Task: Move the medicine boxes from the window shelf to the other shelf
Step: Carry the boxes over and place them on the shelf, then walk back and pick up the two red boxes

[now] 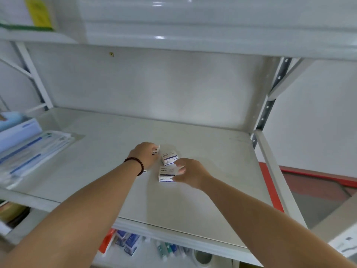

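Observation:
Two small white medicine boxes with blue print lie on the white shelf [212, 171]. The far box [169, 157] sits between my hands. The near box [166, 174] is held at its right end by my right hand [188, 174], thumb at the front and fingers over the top. My left hand [144, 154], with a dark bead bracelet on the wrist, grips another small white box [156, 149], mostly hidden behind the fingers. A bit of white box [144, 171] shows under the left wrist.
Flat blue-and-white packs [29, 151] are stacked at the shelf's left end. An upper shelf [193, 45] hangs close above. Metal uprights [264, 117] bound the right side. Below, a lower shelf [146, 256] holds several boxes and a tape roll.

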